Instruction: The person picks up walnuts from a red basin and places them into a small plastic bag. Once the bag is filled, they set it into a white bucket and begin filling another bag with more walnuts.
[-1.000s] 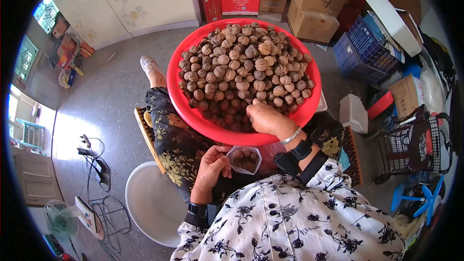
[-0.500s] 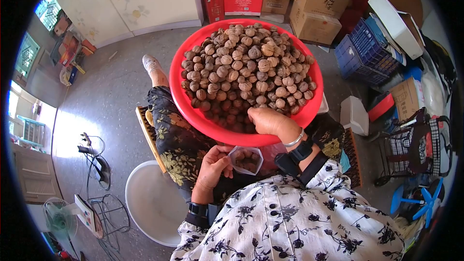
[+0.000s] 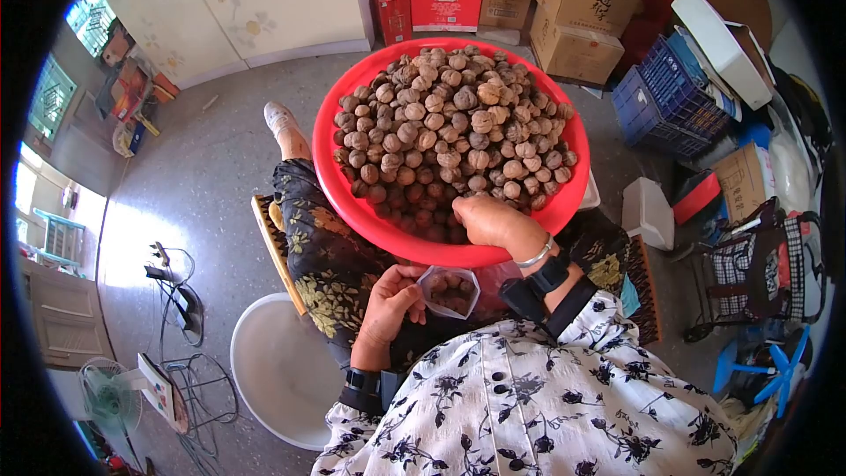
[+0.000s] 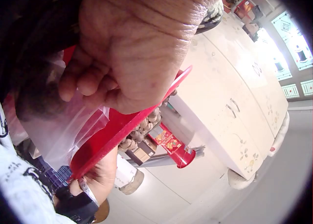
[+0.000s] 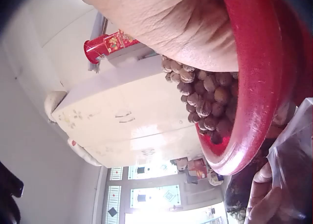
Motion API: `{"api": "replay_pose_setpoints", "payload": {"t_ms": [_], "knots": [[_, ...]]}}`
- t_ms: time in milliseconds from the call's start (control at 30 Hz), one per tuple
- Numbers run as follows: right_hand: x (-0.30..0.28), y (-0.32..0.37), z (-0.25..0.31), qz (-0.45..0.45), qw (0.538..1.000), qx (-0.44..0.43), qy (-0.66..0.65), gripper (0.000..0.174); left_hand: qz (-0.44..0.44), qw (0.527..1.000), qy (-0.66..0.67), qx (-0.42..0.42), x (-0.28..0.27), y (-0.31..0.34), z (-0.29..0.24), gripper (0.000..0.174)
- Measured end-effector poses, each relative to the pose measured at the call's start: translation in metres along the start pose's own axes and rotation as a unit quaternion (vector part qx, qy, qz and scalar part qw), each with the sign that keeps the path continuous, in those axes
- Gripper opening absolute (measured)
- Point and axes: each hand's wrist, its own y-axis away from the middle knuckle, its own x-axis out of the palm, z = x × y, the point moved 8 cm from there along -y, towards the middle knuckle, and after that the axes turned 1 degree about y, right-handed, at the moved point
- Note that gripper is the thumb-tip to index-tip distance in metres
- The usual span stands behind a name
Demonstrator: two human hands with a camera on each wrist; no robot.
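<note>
A large red basin (image 3: 328, 167) heaped with walnuts (image 3: 436, 115) stands at the person's lap. My right hand (image 3: 498, 219) reaches over its near rim into the walnuts; the fingers are hidden, so I cannot tell whether they grasp any. Just below that rim, my left hand (image 3: 388, 304) pinches the edge of a clear plastic bag (image 3: 467, 304), whose mouth is held open and shows several walnuts inside. In the left wrist view, the left hand's curled fingers (image 4: 90, 79) lie against the bag. The right wrist view shows the right hand's heel beside the basin's rim.
On the floor at left is a white tub (image 3: 282, 379), with cables (image 3: 181, 300) and a small green fan (image 3: 113, 398) beyond it. Cardboard boxes (image 3: 582, 18) are stacked at the back. Blue crates (image 3: 661, 101) and a checked cart (image 3: 749, 273) stand at right.
My right hand has sunk slightly lower among the walnuts at the near side of the basin. The left hand keeps its hold on the bag. The head view has shifted a little.
</note>
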Motion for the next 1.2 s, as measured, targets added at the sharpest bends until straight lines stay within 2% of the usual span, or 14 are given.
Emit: {"api": "replay_pose_setpoints", "payload": {"t_ms": [167,267,333,367,433,567,767,833,900,933,1033,1200], "knots": [[-0.002,0.0,0.002,0.005,1.0,-0.011,0.001,0.014,-0.009,1.0,-0.013,-0.005,-0.002,0.0,0.0,0.019],[-0.008,0.004,0.0,-0.033,0.997,-0.021,-0.074,0.014,-0.009,1.0,-0.012,-0.003,-0.003,-0.002,0.002,0.019],[-0.029,0.013,0.004,-0.104,0.982,-0.026,-0.158,0.016,-0.013,1.0,-0.02,-0.003,-0.002,-0.002,0.0,0.019],[-0.033,0.017,0.006,-0.104,0.982,-0.027,-0.159,0.016,-0.018,0.999,-0.028,-0.004,-0.002,-0.002,0.0,0.019],[-0.042,0.023,0.002,-0.109,0.949,0.009,-0.296,0.029,-0.013,1.0,-0.023,0.001,-0.002,-0.003,0.0,0.02],[-0.05,0.036,0.011,-0.08,0.89,0.008,-0.448,0.028,-0.018,1.0,-0.006,0.002,-0.005,-0.004,0.003,0.02],[-0.055,0.056,0.045,-0.042,0.882,-0.066,-0.465,0.024,-0.017,1.0,-0.012,0.003,-0.002,-0.004,0.0,0.024],[-0.053,0.06,0.05,-0.007,0.887,-0.055,-0.459,0.026,-0.016,1.0,-0.01,0.006,-0.002,-0.004,0.0,0.024],[-0.047,0.061,0.053,0.015,0.913,-0.086,-0.399,0.026,-0.014,1.0,-0.01,0.009,-0.005,-0.005,0.001,0.023],[-0.044,0.062,0.053,0.023,0.898,-0.073,-0.434,0.025,-0.011,1.0,-0.01,0.013,-0.005,-0.005,0.001,0.021],[-0.047,0.062,0.051,-0.006,0.898,-0.078,-0.432,0.023,-0.013,1.0,-0.014,0.007,-0.006,-0.005,0.002,0.021],[-0.047,0.067,0.054,0.003,0.907,-0.081,-0.413,0.023,-0.01,1.0,-0.007,0.005,-0.005,-0.004,0.001,0.021]]}}
